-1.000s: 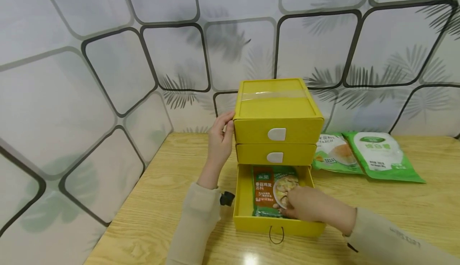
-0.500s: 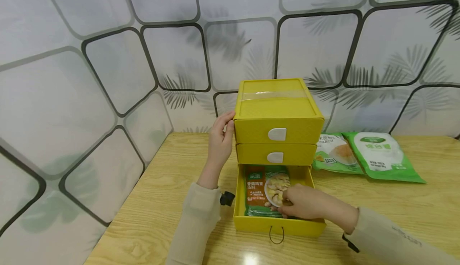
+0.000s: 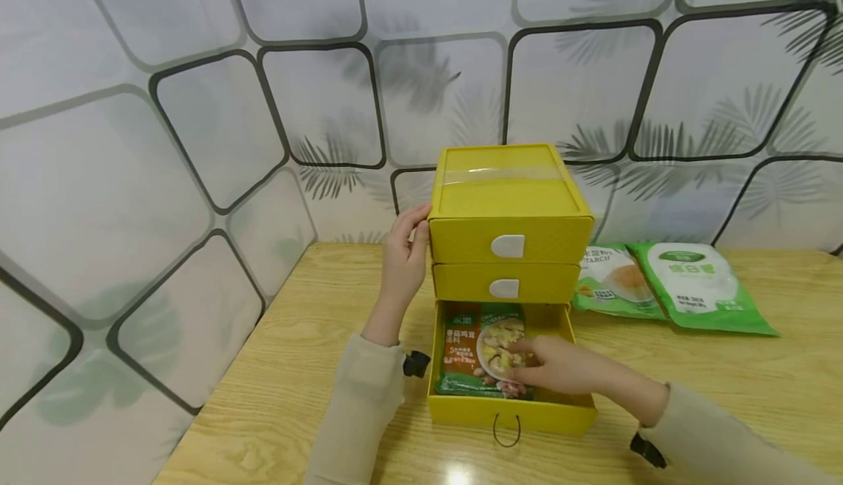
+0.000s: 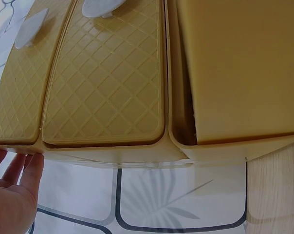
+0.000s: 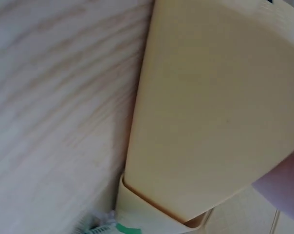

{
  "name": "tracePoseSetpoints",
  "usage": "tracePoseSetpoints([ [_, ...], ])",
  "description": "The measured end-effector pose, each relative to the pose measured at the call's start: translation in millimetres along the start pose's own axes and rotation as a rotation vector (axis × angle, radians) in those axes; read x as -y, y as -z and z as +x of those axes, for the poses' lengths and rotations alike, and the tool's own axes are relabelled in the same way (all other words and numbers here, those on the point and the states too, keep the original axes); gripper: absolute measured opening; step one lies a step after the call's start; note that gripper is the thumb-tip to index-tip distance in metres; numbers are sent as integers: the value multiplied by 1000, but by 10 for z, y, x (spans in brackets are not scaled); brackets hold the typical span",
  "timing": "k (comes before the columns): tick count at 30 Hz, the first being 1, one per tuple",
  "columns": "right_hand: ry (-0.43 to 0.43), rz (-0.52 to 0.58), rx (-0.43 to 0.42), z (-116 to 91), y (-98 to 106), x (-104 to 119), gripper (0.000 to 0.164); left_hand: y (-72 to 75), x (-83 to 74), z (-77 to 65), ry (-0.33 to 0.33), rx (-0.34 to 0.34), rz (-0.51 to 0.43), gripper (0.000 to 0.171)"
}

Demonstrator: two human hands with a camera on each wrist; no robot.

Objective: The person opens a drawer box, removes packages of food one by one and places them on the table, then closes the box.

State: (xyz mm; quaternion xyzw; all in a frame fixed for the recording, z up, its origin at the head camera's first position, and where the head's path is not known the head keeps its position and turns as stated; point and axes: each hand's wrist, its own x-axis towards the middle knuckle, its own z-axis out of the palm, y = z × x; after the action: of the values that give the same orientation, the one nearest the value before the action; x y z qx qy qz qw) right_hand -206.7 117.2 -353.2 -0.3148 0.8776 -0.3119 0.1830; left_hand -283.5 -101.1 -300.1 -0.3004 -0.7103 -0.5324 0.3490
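A yellow drawer cabinet [image 3: 510,240] stands on the table with its bottom drawer [image 3: 454,410] pulled out. My left hand [image 3: 405,254] rests against the cabinet's upper left side; the left wrist view shows its fingertips at the cabinet's edge. Inside the drawer lies a green and brown soup-mix packet [image 3: 464,350] with a picture of a bowl. Over the packet's right part, my right hand [image 3: 560,368] reaches in, its thumb and fingers apart and touching the packet's face. Only a piece of skin shows in the right wrist view, beside the drawer's outer wall [image 5: 210,107].
Two green and white bags lie to the cabinet's right: a starch bag [image 3: 615,280] and another bag [image 3: 701,287] overlapping it. A black cord loop [image 3: 507,434] hangs on the drawer front. Behind the wooden table [image 3: 290,390] rises a patterned wall [image 3: 441,90].
The soup-mix packet has slid left inside the drawer, with my right hand following slightly. The right fingers have spread apart on it. My left hand and the cabinet have stayed put.
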Motion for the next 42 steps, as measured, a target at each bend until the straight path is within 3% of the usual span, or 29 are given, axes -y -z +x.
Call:
tracePoseSetpoints([
  [4, -111, 198, -63, -25, 33, 20, 58, 7, 0, 2, -2, -3, -5, 26],
  [9, -248, 525, -176, -26, 59, 47, 64, 2, -12, 8, -9, -4, -5, 25],
  [11, -262, 651, -210, -16, 65, 38, 65, -2, -19, 10, -9, -5, 0, 25],
  [15, -250, 786, -228, 3, 68, 0, 66, -11, -28, 12, -4, -3, -2, 25],
  [23, -215, 948, -161, 128, -20, -81, 53, -10, -8, 13, 9, -3, -33, 26],
  [27, -270, 1006, -205, 214, -90, -77, 47, -10, -3, 2, -5, -4, -40, 26],
  [32, -314, 970, -257, 251, -134, -68, 50, -11, -6, -4, -18, -1, -36, 26],
  [42, -299, 964, -258, 216, -90, -86, 64, -7, -4, 2, -6, -2, -5, 26],
])
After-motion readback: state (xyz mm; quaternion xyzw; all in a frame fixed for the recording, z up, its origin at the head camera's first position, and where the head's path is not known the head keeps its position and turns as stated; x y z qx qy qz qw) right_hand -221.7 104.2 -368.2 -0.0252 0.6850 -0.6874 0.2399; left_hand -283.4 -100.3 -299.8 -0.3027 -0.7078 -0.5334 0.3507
